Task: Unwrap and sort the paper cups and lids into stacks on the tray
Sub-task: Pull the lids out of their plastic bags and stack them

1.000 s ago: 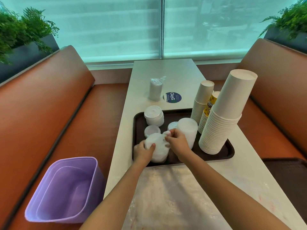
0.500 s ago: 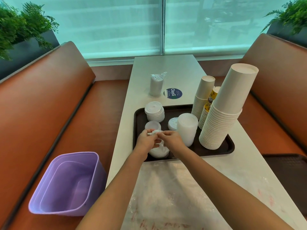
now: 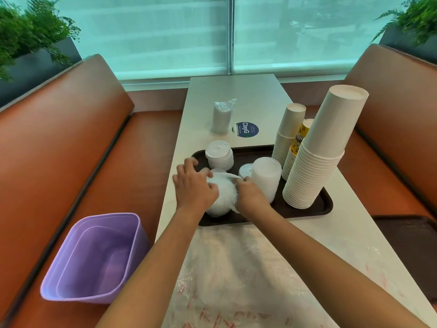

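The tray (image 3: 305,210) on the bench (image 3: 236,95) held lid stacks (image 3: 218,155) by its far left corner, a taller stack (image 3: 266,177) mid-tray, and cups (image 3: 314,162) towering along its right edge. At the near left edge lay the wrapped bundle (image 3: 222,197). The left hand (image 3: 192,185) curled over it; the right hand (image 3: 250,195) pinched the wrap. What it held was blurred. The purple bin (image 3: 92,259) stood on the seat.
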`<state>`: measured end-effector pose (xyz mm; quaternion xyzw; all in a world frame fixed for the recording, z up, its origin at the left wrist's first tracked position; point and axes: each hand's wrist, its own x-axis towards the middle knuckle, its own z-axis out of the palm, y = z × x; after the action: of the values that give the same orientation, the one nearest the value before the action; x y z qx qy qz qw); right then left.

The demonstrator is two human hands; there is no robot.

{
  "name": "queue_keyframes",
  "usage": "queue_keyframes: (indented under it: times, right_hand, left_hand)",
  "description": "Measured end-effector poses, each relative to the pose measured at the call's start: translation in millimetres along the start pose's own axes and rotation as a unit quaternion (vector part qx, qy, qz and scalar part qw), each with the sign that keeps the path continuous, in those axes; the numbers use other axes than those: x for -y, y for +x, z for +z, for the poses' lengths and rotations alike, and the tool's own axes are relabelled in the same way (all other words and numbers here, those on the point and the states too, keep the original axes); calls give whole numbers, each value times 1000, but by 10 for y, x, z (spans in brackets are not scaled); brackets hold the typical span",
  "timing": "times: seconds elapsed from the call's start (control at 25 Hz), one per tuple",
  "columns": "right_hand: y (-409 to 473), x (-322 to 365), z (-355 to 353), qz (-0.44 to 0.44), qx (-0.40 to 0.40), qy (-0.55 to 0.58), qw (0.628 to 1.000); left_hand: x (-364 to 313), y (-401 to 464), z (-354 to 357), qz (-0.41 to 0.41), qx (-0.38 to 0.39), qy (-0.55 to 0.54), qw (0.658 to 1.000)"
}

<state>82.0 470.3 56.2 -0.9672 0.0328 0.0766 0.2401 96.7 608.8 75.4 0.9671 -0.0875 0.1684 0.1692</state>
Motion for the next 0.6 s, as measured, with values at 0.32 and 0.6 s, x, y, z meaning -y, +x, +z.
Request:
queue_keyframes:
  times: [0.32, 0.6]
  right_hand:
    - [-25, -23, -15, -33, -21, 46, 998]
    - [-116, -61, 9, -41, -122, 88, 988]
  left_hand:
    - [68, 26, 364, 14, 228, 104, 968]
    - [101, 154, 199, 33, 285, 97, 953]
